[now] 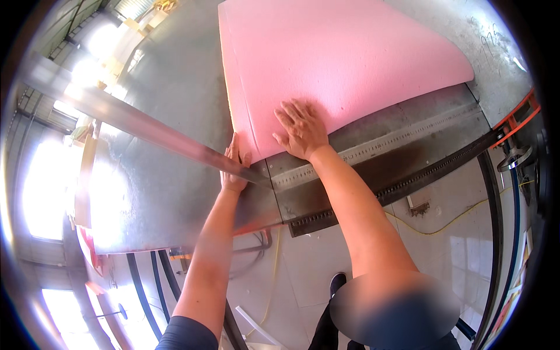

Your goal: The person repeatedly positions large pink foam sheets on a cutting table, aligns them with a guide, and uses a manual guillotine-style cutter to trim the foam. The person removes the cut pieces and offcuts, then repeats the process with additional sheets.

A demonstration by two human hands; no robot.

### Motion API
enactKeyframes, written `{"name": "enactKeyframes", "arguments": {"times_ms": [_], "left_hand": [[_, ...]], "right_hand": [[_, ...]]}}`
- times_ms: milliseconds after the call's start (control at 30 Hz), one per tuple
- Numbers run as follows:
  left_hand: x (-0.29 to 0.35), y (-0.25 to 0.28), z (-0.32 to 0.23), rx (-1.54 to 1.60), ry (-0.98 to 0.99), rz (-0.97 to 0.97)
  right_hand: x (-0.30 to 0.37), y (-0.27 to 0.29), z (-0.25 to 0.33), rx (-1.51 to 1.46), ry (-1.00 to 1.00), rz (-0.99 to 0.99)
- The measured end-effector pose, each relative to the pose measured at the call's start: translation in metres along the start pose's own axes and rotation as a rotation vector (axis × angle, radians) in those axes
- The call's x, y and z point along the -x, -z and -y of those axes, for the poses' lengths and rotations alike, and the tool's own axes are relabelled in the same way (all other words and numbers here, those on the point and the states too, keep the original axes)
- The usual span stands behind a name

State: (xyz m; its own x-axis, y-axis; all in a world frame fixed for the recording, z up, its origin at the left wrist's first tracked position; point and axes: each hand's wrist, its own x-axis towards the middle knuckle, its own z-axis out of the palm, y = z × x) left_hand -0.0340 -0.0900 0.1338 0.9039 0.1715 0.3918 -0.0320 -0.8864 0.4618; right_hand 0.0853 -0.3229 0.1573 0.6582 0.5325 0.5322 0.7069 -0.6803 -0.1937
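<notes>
A large pink foam sheet [326,64] lies on the grey metal table [169,192], its near corner pointing toward me. A straight seam or cut line runs along its left side, setting off a narrow strip. My right hand [302,129] rests flat on the foam's near part, fingers spread. My left hand [235,166] lies against the foam's left edge near the corner, fingers stretched out. A long metal bar or blade [175,140] slants in from the upper left and ends at the table slot. It passes in front of my left hand and hides part of it.
A ruler scale [373,147] is set into the table right of the slot. A dark toothed rail [431,171] follows the front edge, with an orange bracket [519,119] at its right end. Below, a yellow cable [449,228] runs over the tiled floor beside table legs.
</notes>
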Motion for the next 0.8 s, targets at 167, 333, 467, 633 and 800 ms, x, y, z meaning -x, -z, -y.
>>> {"name": "enactKeyframes", "arguments": {"times_ms": [167, 333, 467, 633, 800], "left_hand": [[0.011, 0.008, -0.012, -0.025, 0.045, 0.076], [0.000, 0.017, -0.011, -0.013, 0.069, 0.129], [-0.004, 0.014, -0.013, -0.072, 0.048, 0.128], [-0.006, 0.019, -0.016, -0.062, 0.051, 0.123], [-0.007, 0.025, -0.022, -0.067, 0.109, 0.159]], "right_hand": [[0.004, 0.006, 0.003, -0.041, 0.002, -0.023], [-0.009, 0.010, 0.004, -0.067, 0.003, 0.007], [-0.012, 0.008, -0.001, -0.094, -0.004, 0.015], [-0.020, 0.011, 0.003, -0.054, 0.014, 0.072], [-0.014, 0.001, -0.001, -0.113, 0.083, -0.026]]}}
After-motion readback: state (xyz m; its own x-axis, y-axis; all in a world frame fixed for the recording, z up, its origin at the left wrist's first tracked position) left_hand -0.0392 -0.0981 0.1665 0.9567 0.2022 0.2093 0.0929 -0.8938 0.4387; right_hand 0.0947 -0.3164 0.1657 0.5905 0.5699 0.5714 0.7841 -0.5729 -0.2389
